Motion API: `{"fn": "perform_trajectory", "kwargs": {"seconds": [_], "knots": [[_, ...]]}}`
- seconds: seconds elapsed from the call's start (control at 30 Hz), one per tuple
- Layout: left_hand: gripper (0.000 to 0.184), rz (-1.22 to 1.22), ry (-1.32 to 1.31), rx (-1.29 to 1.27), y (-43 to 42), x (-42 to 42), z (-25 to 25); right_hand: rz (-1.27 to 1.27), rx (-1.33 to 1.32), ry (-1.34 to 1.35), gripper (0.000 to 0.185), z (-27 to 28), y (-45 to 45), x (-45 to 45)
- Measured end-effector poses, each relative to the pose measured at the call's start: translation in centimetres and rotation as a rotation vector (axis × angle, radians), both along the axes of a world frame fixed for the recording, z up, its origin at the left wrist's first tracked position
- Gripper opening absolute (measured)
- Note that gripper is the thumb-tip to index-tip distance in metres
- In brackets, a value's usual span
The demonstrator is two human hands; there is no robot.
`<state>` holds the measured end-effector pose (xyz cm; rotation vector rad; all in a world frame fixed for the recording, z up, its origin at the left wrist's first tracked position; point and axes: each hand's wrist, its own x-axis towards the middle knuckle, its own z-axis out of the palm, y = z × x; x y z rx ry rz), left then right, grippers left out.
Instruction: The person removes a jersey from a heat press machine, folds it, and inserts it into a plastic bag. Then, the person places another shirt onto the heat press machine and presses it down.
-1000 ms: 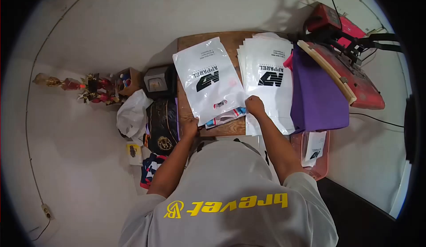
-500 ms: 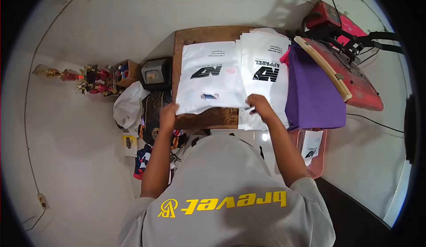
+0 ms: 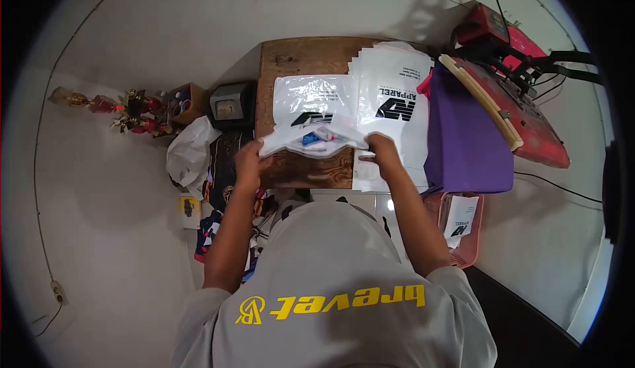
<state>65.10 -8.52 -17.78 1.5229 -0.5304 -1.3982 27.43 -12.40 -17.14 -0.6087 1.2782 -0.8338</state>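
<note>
A white plastic bag with black print lies on the wooden table, its near edge lifted. My left hand is closed on the bag's near left corner. At the near right corner, my right hand grips the same edge. Between the hands the edge curves up, and something blue and red shows at the handle opening. Just right of it lies a fanned stack of matching white bags, partly under my right hand.
A purple bag lies right of the stack, beside a red heat press. Below it stands a pink basket holding a printed bag. To the left are a dark lamp box, a white crumpled bag and trophies.
The near edge of the plastic bag has been raised and bent, now covering part of its printed logo. Both hands keep hold of the corners and have shifted only slightly.
</note>
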Motion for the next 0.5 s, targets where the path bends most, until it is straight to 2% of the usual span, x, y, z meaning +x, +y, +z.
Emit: {"fn": "perform_trajectory", "kwargs": {"seconds": [0.07,0.2,0.3,0.37,0.5], "knots": [[0.039,0.013,0.126,-0.087,-3.8,-0.7,4.1,-0.085,-0.053,0.016,0.013,2.7,-4.4,0.5],[0.04,0.13,0.087,-0.195,-10.8,-1.2,9.7,-0.147,-0.3,-0.052,0.012,11.8,-10.2,2.6],[0.029,0.128,0.088,-0.384,-15.2,-1.0,13.7,-0.12,-0.424,-0.021,0.013,16.5,-13.4,3.5],[0.021,0.142,0.079,-0.487,-16.6,-1.4,16.1,-0.116,-0.537,-0.034,0.01,18.2,-14.9,3.6],[0.021,0.161,0.077,-0.672,-15.3,-1.6,19.1,-0.128,-0.671,-0.045,0.01,19.4,-14.4,2.9]]}}
